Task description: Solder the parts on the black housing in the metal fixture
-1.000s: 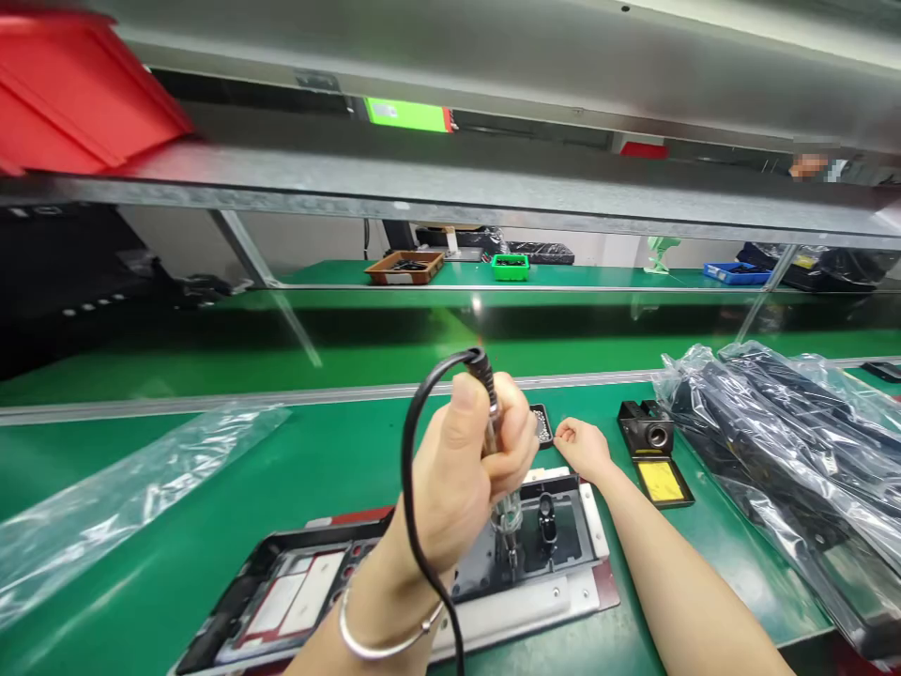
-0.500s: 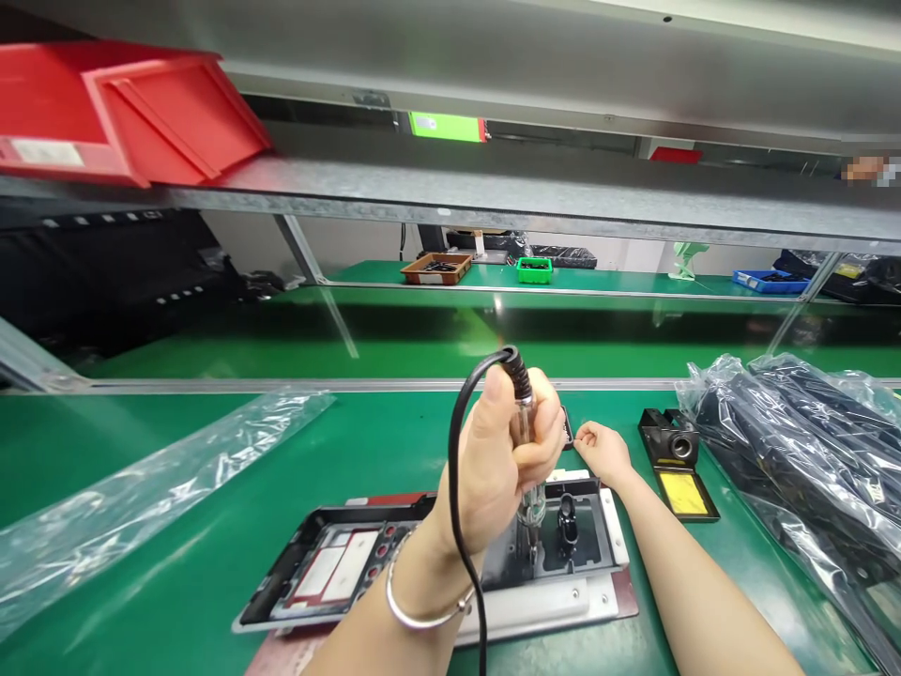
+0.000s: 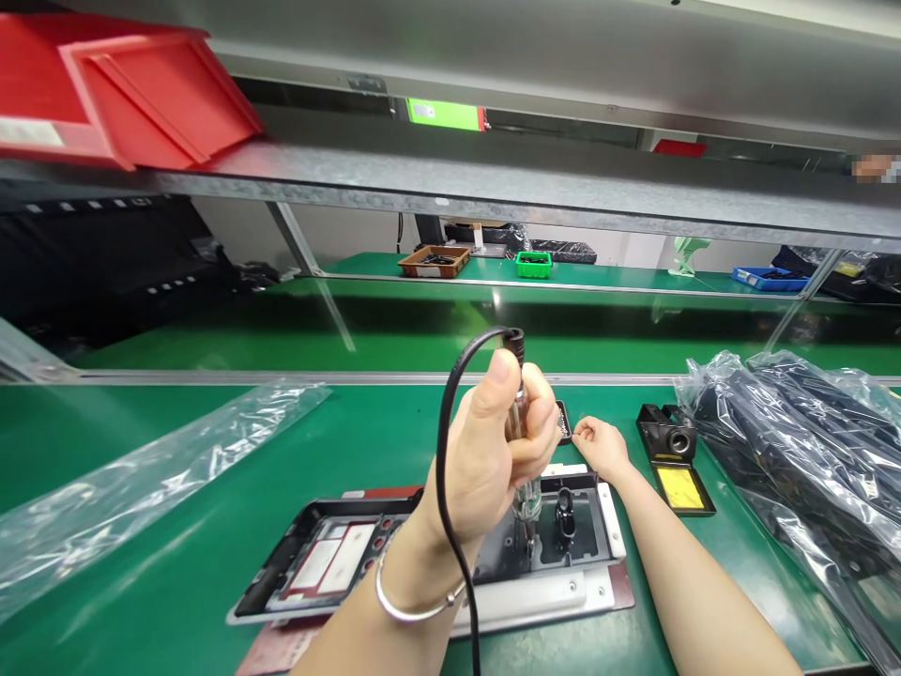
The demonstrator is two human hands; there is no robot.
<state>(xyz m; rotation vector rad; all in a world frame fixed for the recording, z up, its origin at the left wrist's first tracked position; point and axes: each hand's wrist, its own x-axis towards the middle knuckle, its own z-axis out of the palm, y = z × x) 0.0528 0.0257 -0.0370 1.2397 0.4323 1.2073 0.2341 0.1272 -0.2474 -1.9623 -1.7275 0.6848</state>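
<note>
Nearest the camera, the left hand (image 3: 493,451), with a silver bracelet (image 3: 408,606) at the wrist, is clamped in a full fist around an electric screwdriver (image 3: 526,496). Its black cable (image 3: 443,469) loops up over the thumb and down past the forearm. The driver stands close to upright, with its bit down in the right-hand part of a black plastic housing (image 3: 330,559). The housing lies open side up in a white fixture plate (image 3: 556,596) on the green belt (image 3: 338,441).

To do this well, the driver should probably stay square to the housing, with pressure straight down the bit so it does not skip across the plastic. The cable is best kept slack and off the work.

Just beyond the housing, the right hand (image 3: 598,449) rests on the belt with its fingertips drawn together at the edge of a small black screw tray (image 3: 563,421). Whether they pinch a screw cannot be told.

To the right stand a soldering-iron holder with a yellow sponge (image 3: 676,460) and a heap of black parts in clear bags (image 3: 795,441). An empty clear bag (image 3: 141,488) lies to the left.

Farther off, the next bench carries a brown tray (image 3: 435,260), a green bin (image 3: 532,264) and a blue tray (image 3: 767,277). A red bin (image 3: 127,84) sits on the shelf overhead.
</note>
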